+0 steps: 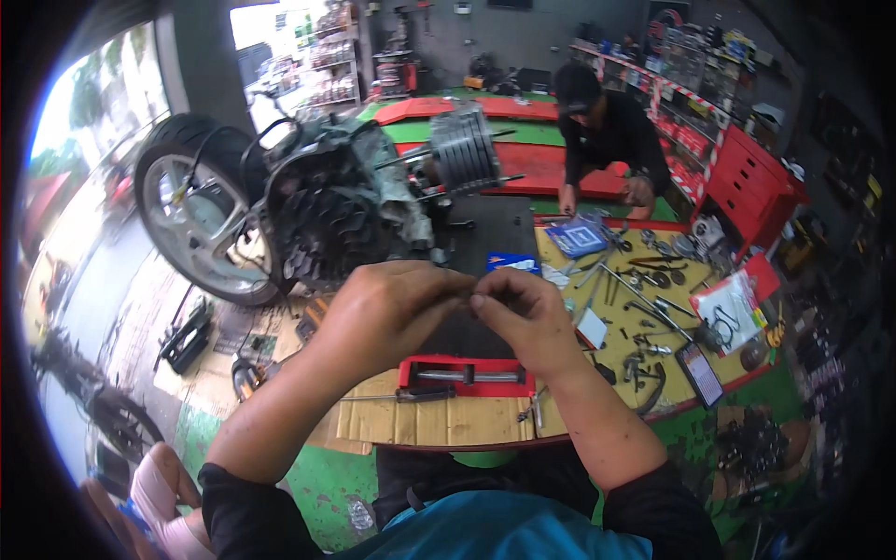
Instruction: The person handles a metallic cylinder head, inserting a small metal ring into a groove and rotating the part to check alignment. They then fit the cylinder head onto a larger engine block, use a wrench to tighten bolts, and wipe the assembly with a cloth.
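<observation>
My left hand [385,301] and my right hand [525,315] meet in front of me, above the dark middle of the workbench. Both are closed, fingertips pinched together. Whatever sits between them is too small or hidden to make out. Just beyond my hands stands a scooter engine [327,219] with its rear wheel [201,210] attached; a finned cylinder [464,154] sits on long studs at its right end. Nearer to me, below my hands, a red tray [405,375] holds a metal rod. A screwdriver [427,395] lies along the tray's near side on cardboard.
Wrenches and loose metal parts [644,308] cover the right of the bench, with a blue packet [577,238] and a phone [698,375]. Across the bench a person in black [611,140] leans over it. At lower left, another person's bare legs [166,495] show.
</observation>
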Demonstrator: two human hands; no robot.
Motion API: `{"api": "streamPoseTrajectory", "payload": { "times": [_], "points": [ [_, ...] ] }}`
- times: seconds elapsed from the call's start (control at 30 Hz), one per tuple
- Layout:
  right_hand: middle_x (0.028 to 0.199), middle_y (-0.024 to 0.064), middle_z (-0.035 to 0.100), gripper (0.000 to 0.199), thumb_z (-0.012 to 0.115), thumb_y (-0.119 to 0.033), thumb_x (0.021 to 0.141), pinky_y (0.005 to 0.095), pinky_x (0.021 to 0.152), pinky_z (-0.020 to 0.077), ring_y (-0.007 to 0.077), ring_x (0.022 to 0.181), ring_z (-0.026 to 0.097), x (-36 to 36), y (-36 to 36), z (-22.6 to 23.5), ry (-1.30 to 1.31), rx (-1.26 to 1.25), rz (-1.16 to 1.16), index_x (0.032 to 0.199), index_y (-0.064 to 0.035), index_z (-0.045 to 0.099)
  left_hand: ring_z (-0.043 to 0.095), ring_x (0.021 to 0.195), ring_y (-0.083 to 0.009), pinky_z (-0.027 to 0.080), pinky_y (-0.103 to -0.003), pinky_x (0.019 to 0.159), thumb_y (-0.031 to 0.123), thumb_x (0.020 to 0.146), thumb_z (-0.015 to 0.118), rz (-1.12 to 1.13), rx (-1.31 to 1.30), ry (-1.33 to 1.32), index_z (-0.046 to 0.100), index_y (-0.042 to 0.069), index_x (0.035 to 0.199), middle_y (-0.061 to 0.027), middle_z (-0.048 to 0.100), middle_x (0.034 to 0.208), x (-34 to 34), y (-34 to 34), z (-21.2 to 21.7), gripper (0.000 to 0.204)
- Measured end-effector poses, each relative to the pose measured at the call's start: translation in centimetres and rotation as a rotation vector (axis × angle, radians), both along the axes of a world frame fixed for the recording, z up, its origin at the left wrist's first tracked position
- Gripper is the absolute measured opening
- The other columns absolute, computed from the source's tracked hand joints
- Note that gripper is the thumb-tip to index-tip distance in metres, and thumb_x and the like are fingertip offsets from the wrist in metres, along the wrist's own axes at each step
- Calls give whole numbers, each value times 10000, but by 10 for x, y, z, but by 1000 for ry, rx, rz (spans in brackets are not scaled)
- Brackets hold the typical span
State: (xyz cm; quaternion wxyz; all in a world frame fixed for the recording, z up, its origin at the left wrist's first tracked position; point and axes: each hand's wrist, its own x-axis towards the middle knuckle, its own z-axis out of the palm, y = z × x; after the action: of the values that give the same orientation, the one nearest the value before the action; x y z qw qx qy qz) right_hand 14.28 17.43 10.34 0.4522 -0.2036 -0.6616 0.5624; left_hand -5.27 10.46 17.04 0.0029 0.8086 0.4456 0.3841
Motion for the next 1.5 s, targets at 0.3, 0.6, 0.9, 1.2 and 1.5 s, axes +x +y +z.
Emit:
{"api": "streamPoseTrajectory", "payload": {
  "times": [0.3, 0.6, 0.9, 1.2, 1.5],
  "points": [
    [906, 77, 733, 157, 682, -134, 969, 290, 791, 521, 139, 845, 668, 89, 67, -19, -13, 442, -735, 988, 19, 708, 710, 729, -230, 526, -318, 670, 36, 787, 769, 282, -156, -81, 779, 29, 909, -116, 744, 804, -8, -33, -15, 123],
    [1165, 103, 634, 382, 645, -34, 859, 454, 984, 466, 326, 1161, 566, 189, 199, -120, -1063, 812, -749, 1218, -149, 704, 705, 785, -239, 536, -331, 705, -55, 731, 750, 328, -74, -55, 781, -2, 900, -118, 721, 874, -27, -58, -10, 180],
    [1250, 89, 656, 298, 613, -95, 879, 524, 1071, 406, 291, 1301, 542, 183, 300, -144, -1566, 886, -545, 1155, -153, 711, 705, 773, -249, 540, -338, 691, -55, 768, 737, 360, 58, 113, 771, 11, 938, -114, 714, 848, -10, -59, 39, 186],
    [1118, 84, 679, 206, 616, -109, 895, 518, 1127, 382, 272, 1208, 590, 174, 313, -112, -1516, 1191, -182, 1080, -137, 699, 696, 788, -186, 525, -307, 710, -82, 804, 728, 449, 168, 261, 778, 17, 988, -107, 730, 844, -48, -34, 103, 215],
    [928, 121, 684, 193, 571, 0, 935, 400, 696, 528, 253, 792, 685, 183, 297, 0, -742, 302, -356, 1117, -63, 558, 715, 778, -200, 560, -334, 704, -31, 762, 727, 214, -22, 249, 752, 31, 879, -85, 724, 824, -94, 62, 192, 135]
  ]
}}
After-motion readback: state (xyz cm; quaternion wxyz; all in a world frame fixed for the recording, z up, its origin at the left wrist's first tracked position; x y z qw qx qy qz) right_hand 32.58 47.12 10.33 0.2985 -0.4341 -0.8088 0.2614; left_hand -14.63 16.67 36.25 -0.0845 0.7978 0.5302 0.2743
